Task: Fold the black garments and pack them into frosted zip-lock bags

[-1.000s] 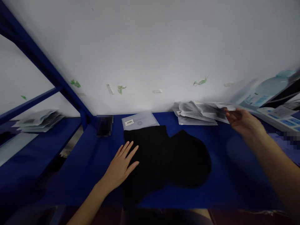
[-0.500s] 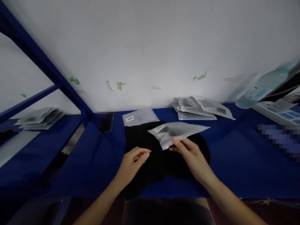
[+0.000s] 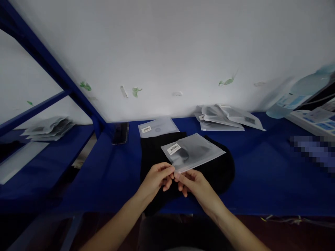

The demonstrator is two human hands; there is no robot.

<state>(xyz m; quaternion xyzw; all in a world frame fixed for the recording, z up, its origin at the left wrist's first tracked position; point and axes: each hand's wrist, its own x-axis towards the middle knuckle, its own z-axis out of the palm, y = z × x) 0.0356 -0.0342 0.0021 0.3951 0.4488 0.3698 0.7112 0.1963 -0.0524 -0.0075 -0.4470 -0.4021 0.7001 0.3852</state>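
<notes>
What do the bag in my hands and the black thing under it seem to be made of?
The bag looks like thin, frosted plastic: dark contents show hazily through it. The black item is probably matte fabric, lying soft-edged without shine; its weave isn't visible.

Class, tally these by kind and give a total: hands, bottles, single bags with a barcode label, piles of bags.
Hands: 2 (left hand, right hand)
Bottle: 1
Single labelled bags: 2 (held bag, flat bag)
Piles: 2 (left pile, right pile)
Total: 7
</notes>
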